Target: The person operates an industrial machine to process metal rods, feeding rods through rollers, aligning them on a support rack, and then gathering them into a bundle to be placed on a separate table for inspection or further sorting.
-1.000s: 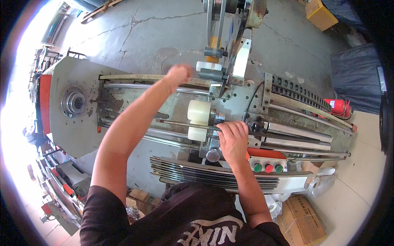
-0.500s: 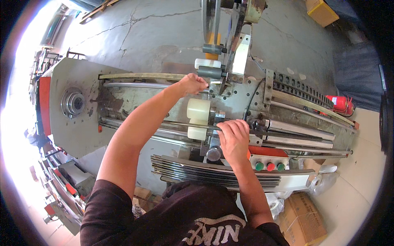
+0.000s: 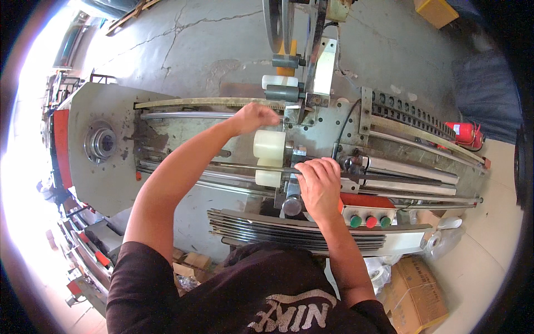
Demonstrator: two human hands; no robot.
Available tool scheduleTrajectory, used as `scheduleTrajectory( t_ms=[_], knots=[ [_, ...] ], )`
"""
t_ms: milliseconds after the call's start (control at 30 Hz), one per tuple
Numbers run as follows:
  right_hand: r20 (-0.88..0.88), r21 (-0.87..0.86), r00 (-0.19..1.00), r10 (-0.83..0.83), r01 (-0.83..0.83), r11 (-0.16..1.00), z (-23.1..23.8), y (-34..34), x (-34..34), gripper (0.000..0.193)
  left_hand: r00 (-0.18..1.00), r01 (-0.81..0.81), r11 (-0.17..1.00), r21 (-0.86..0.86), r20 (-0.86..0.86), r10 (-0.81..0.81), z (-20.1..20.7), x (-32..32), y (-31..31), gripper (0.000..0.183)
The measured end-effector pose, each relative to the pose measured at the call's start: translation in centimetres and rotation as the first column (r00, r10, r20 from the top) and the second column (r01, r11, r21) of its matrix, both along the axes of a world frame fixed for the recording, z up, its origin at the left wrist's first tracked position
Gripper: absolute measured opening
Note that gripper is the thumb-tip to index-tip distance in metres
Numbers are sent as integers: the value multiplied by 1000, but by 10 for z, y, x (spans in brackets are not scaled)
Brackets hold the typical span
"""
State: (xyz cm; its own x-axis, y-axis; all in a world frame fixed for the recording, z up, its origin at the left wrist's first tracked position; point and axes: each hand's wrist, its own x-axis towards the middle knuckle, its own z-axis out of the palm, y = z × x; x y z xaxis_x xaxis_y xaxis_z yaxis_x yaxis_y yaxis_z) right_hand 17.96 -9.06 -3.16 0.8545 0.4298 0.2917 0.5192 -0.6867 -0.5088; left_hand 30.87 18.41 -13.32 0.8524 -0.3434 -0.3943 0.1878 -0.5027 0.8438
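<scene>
My right hand [image 3: 320, 183] is wrapped around a long thin rod [image 3: 389, 178], which lies lengthwise over the machine and has a dark right part. Beside that hand are two cream rollers [image 3: 269, 145], one behind the other, and a metal clamp block with a round knob [image 3: 291, 206]. My left hand [image 3: 256, 118] hovers behind the rollers, near the machine's upright bracket. Its fingers are drawn together in a pinch; whatever is between them is too small to make out. Dark grey rollers [image 3: 281, 93] and a white roller [image 3: 280, 82] sit just beyond it.
Several dark strips [image 3: 295, 236] are stacked on the near ledge. A control box with green and red buttons [image 3: 371, 222] stands to their right. A round chuck [image 3: 100, 146] is on the left housing. Cardboard boxes [image 3: 417, 295] and a red fire extinguisher [image 3: 468, 135] are at the right.
My left hand has shifted slightly left and toward me, away from the bracket. My right hand stays on the rod, and the view has moved a little.
</scene>
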Motion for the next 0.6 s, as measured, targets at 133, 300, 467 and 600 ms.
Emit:
scheduleTrajectory(
  t_ms=[133, 300, 467, 600],
  knots=[
    [-6, 16, 1000, 1, 0, 1000, 1, 1, -4, 32, 966, -60, 994, -93, -256, 34, -16, -48, 42, 24],
    [1, 1, 1000, -10, 10, 1000, 1, 0, -7, 32, 820, -256, 945, -203, -564, 100, 5, -81, 52, 32],
    [18, -6, 1000, 6, -6, 1000, 3, 0, -8, 32, 788, -309, 921, -238, -607, 108, 10, -94, 51, 26],
    [13, -11, 1000, 14, -14, 1000, 3, -1, -9, 32, 777, -271, 937, -219, -625, 78, 12, -94, 44, 19]
  ],
)
